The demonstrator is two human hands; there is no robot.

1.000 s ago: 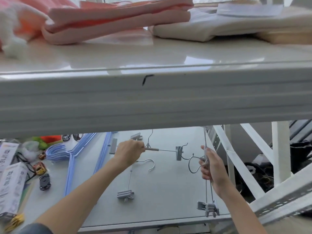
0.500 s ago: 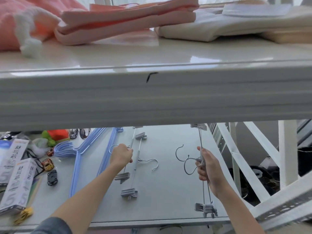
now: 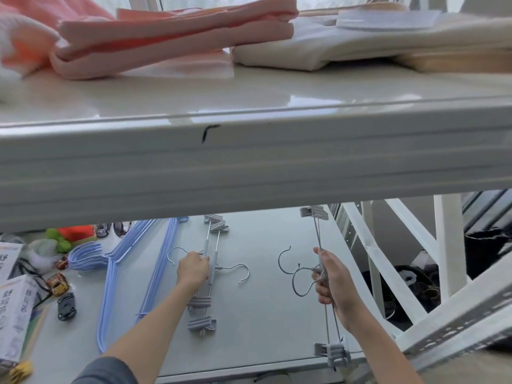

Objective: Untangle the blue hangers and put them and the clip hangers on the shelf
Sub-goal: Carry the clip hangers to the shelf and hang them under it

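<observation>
On the lower grey shelf, my left hand grips the middle of two metal clip hangers with grey clips, lying side by side and pointing away from me. My right hand is closed around a second pair of clip hangers near the shelf's right edge, their hooks curling left. A stack of blue hangers lies flat to the left, hooks pointing left. The upper shelf's front edge hides the far ends of the hangers.
Folded pink and cream clothes lie on the upper shelf. Boxes, toy cars and small clutter sit at the lower shelf's left end. White frame struts stand at the right.
My left hand turned its clip hanger from crosswise to lengthwise and laid it beside another one. My right hand kept its pair and shifted slightly.
</observation>
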